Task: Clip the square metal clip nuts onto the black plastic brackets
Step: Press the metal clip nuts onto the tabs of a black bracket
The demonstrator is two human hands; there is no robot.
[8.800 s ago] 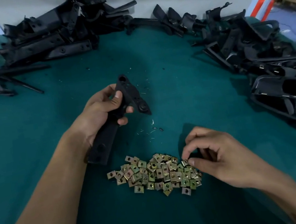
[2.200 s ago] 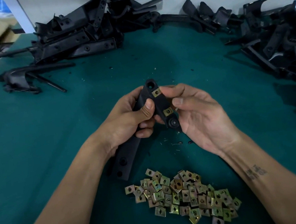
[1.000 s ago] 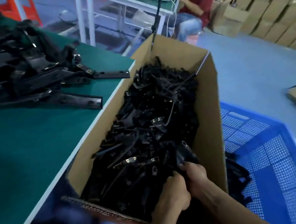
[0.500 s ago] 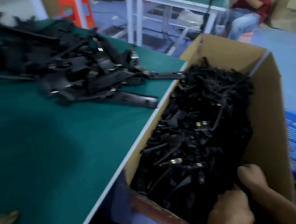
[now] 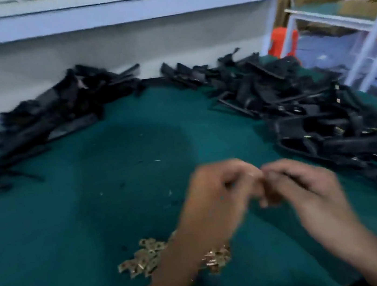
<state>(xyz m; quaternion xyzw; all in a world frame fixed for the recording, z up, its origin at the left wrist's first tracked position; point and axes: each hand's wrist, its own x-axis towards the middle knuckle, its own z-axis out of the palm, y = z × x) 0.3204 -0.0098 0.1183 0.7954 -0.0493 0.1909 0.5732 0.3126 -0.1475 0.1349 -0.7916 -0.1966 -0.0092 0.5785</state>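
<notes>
The person is bringing both hands together above the green table (image 5: pixel 73 233), the left hand (image 5: pixel 217 197) and the right hand (image 5: pixel 307 188) meeting at the fingertips. The frame is badly smeared by motion, so whether either hand is grasping anything cannot be told — no bracket shows between them, and nothing bright is making itself out as a nut.

The clip nuts (image 5: pixel 145 257) are lying in a loose heap just in front of the person, probably kept close so the right hand is reaching only a short way for each one. The left forearm is crossing over the heap and hiding its middle.

The black brackets are sitting in two piles well apart from the nuts: the left pile (image 5: pixel 51 116) along the back edge, the right pile (image 5: pixel 312 109) running down the table's right side — presumably stock within easy reach. Whether any are already carrying nuts is too blurred to tell.
</notes>
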